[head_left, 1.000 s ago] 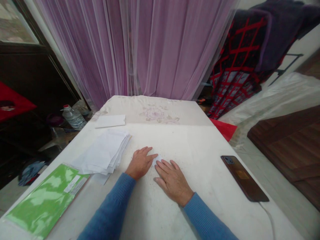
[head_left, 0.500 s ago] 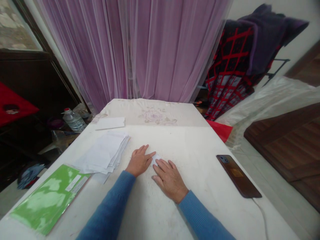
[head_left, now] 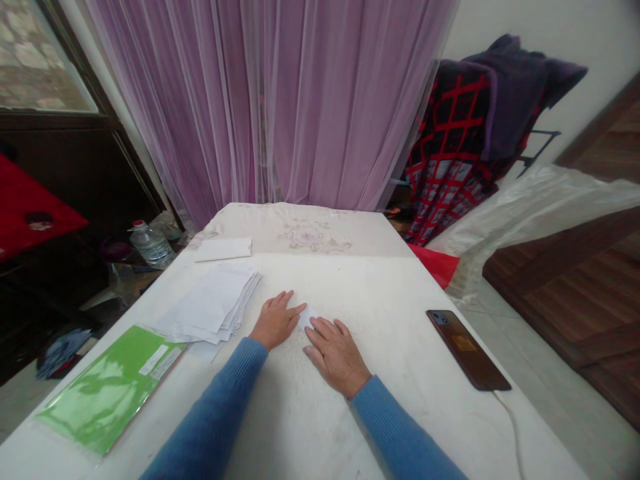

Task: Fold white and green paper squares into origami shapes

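A small piece of white paper (head_left: 306, 316) lies on the white tabletop, partly covered by my fingers. My left hand (head_left: 278, 321) rests at its left side, index finger stretched out to the paper's edge and the other fingers extended. From the right, my right hand (head_left: 339, 355) lies palm down, fingers spread, with its fingertips on or beside the paper. How the paper is folded, if it is, cannot be made out. Left of my left hand is a loose stack of white sheets (head_left: 207, 303).
A green booklet in clear plastic (head_left: 113, 387) lies at the front left, and a white flat pad (head_left: 223, 249) sits behind the stack. Near the right edge is a phone (head_left: 467, 349) with a cable (head_left: 513, 427). Purple curtains (head_left: 320, 107) hang beyond the table (head_left: 390, 280).
The view has shifted slightly, so everything appears a little displaced. Both hands stay at the small paper in nearly the same pose.
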Demonstrator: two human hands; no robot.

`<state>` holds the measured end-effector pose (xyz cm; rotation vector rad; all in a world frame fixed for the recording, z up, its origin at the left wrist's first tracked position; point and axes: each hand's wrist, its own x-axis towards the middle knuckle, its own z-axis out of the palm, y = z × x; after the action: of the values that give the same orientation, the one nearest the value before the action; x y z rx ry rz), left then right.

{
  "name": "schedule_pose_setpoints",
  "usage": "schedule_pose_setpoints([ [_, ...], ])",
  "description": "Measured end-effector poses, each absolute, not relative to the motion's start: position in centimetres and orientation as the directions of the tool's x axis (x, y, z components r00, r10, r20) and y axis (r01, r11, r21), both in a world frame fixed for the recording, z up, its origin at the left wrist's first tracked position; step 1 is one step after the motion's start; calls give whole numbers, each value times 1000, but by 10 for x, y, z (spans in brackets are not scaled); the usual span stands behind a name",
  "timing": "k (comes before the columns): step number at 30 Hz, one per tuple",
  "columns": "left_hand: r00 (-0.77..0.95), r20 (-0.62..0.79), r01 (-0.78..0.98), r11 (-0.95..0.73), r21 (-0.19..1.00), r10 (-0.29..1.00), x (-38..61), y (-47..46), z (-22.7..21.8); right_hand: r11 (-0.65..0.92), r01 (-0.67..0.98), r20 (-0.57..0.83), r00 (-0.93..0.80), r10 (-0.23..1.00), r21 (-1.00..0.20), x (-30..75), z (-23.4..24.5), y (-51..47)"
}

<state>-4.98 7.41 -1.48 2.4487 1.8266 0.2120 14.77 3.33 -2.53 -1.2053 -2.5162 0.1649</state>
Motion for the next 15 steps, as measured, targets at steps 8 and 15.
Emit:
schedule_pose_setpoints([
  [8,330,141,932,-346,106,933,-76,51,-22,630,734,259,-575,776,-255,148,-25,34],
  [15,372,199,920,-388,46,906,-74,40,-10,622,734,257,-567,782,-274,147,-25,35],
])
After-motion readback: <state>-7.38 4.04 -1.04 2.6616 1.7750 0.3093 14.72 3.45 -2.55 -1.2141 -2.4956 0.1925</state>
